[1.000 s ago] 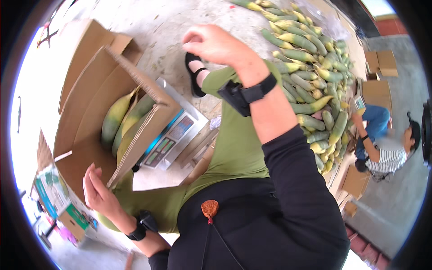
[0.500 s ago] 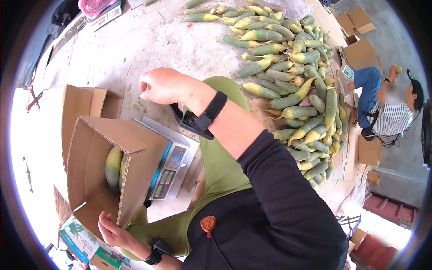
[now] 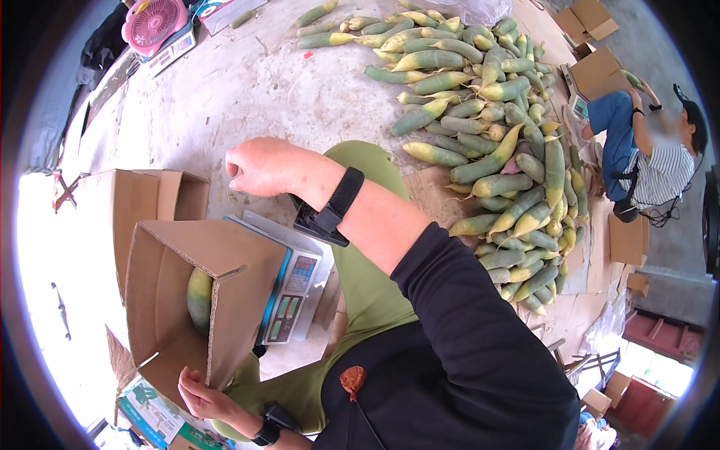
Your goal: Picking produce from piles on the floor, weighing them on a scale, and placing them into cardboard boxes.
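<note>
1. Gripping at the near lower edge of the cardboard box (image 3: 180, 300), the left hand (image 3: 204, 397) is seen with fingers curled against the flap; the box is held there.
2. The box is open-topped, flaps splayed, and tilted; it is seated on a digital scale (image 3: 289, 289), just up and right of the left-hand grip.
3. A green-yellow bamboo shoot (image 3: 199, 300) is visible inside the box, above the left hand and partly hidden by a flap.
4. The right hand (image 3: 262, 165) is held loosely curled in the air, palm down, nothing gripped. It is well apart from the box, above and to the right of it. How far the fingers are closed cannot be told exactly; they are bent inward.
5. A black wristband (image 3: 337, 202) is worn on the right wrist; a black watch (image 3: 271, 427) is worn on the left.
6. A large pile of bamboo shoots (image 3: 495, 142) is spread on the concrete floor (image 3: 247, 82), beyond and to the right of the right hand, not touched.
7. A pink fan (image 3: 154, 22) is seen far beyond the right hand, at the top left edge.
8. Another person (image 3: 645, 157) is seated past the pile, far right, with more cardboard boxes (image 3: 596, 67) nearby.
</note>
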Demonstrator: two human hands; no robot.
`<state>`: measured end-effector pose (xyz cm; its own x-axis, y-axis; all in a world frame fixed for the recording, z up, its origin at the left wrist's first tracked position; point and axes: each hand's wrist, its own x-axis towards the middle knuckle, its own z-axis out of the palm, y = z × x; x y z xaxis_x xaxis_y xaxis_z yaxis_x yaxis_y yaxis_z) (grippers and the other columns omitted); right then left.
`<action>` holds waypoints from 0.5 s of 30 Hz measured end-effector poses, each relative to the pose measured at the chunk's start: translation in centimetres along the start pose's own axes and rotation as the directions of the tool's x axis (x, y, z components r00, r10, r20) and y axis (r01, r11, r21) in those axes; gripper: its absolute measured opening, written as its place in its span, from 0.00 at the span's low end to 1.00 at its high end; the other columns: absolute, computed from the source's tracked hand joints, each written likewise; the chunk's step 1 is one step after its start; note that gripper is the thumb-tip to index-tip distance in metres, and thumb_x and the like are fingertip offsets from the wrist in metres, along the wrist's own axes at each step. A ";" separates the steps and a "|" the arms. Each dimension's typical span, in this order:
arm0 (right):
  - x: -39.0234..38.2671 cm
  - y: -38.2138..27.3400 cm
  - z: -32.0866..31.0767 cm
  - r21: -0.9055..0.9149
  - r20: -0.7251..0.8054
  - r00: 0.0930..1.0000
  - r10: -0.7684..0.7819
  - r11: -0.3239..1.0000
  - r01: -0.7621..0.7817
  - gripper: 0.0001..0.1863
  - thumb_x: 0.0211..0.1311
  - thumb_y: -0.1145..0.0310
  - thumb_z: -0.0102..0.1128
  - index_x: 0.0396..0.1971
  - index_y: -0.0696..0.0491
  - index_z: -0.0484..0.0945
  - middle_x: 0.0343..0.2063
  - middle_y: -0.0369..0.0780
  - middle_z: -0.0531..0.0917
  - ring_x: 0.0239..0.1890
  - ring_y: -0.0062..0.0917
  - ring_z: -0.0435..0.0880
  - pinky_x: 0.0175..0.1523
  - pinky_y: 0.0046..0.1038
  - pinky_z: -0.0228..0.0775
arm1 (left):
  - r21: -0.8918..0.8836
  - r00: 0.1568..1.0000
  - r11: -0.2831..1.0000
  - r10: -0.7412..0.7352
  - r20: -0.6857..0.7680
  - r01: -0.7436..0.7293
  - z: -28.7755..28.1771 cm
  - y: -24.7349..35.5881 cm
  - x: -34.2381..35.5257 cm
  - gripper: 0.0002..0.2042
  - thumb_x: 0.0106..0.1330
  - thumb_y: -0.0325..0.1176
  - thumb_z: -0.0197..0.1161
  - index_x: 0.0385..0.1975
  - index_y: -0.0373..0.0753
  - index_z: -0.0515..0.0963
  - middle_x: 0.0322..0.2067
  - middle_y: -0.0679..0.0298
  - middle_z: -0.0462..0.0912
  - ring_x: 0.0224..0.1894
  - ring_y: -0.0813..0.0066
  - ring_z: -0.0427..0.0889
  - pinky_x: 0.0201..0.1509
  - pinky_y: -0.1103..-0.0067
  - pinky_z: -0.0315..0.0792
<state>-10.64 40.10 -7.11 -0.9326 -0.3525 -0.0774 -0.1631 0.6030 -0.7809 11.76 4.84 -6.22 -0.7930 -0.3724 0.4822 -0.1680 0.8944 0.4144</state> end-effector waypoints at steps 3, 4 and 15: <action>0.0 -0.1 0.0 0.012 -0.011 1.000 -0.009 1.000 0.009 0.13 0.54 0.63 0.61 0.37 0.55 0.78 0.31 0.45 0.82 0.38 0.39 0.80 0.42 0.38 0.71 | 0.002 1.000 1.000 0.001 0.007 -0.001 0.0 0.0 0.0 0.17 0.74 0.37 0.45 0.33 0.34 0.80 0.23 0.63 0.76 0.25 0.75 0.75 0.28 0.80 0.72; 0.0 -0.2 0.1 0.012 -0.014 1.000 -0.011 1.000 0.011 0.13 0.54 0.63 0.61 0.37 0.55 0.78 0.31 0.45 0.82 0.38 0.39 0.80 0.42 0.38 0.71 | 0.015 1.000 1.000 -0.001 0.012 0.001 0.0 0.1 0.0 0.17 0.74 0.37 0.45 0.33 0.34 0.80 0.23 0.63 0.76 0.24 0.75 0.75 0.28 0.79 0.71; -0.5 -2.2 0.6 0.045 0.001 0.994 -0.106 0.993 0.106 0.12 0.56 0.64 0.59 0.36 0.56 0.77 0.30 0.45 0.82 0.37 0.40 0.80 0.42 0.38 0.71 | 0.013 1.000 1.000 0.010 0.003 -0.010 0.1 -0.8 -0.1 0.17 0.73 0.40 0.44 0.34 0.38 0.80 0.21 0.68 0.75 0.24 0.78 0.73 0.29 0.80 0.68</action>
<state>-9.59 38.53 -5.73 -0.9096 -0.4154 0.0053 -0.2465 0.5295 -0.8117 11.89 4.19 -6.61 -0.7965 -0.3628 0.4837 -0.1680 0.9013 0.3993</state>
